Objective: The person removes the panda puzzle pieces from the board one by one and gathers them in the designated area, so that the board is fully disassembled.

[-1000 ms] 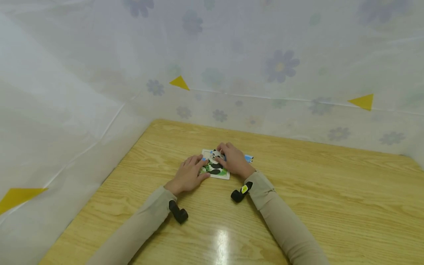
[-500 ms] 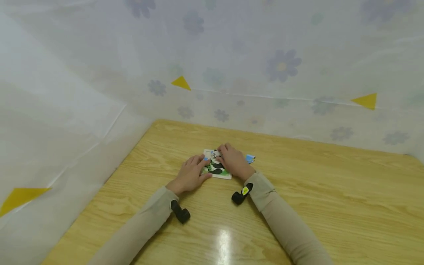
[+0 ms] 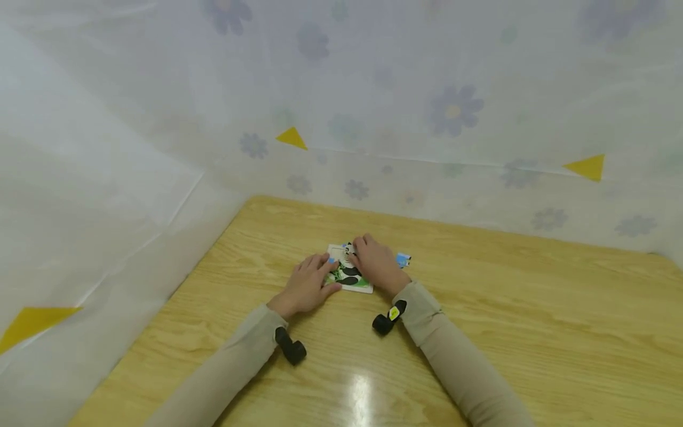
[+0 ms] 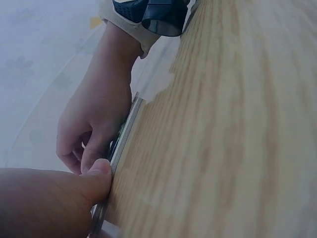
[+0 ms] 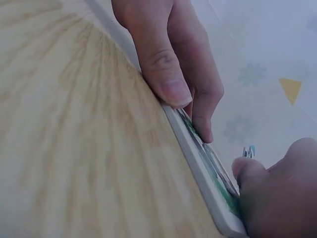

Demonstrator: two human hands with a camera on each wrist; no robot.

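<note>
A small panda puzzle board lies flat on the wooden table. My left hand rests on the board's left side, with its thumb against the near edge and its fingers on the picture. My right hand covers the board's right part. Its fingers are curled, with the fingertips on a small black-and-white puzzle piece at the far edge. In the left wrist view the right hand bends over the board's rim. The right wrist view shows the board edge-on, and a bit of the piece sticks up.
A loose blue piece lies on the table just right of my right hand. White flowered plastic sheeting walls the table at the back and left. Black wrist cameras sit on both beige sleeves.
Both hands stay on the board. The right fingertips have shifted slightly over the panda's head area, and the view has tipped a little.
</note>
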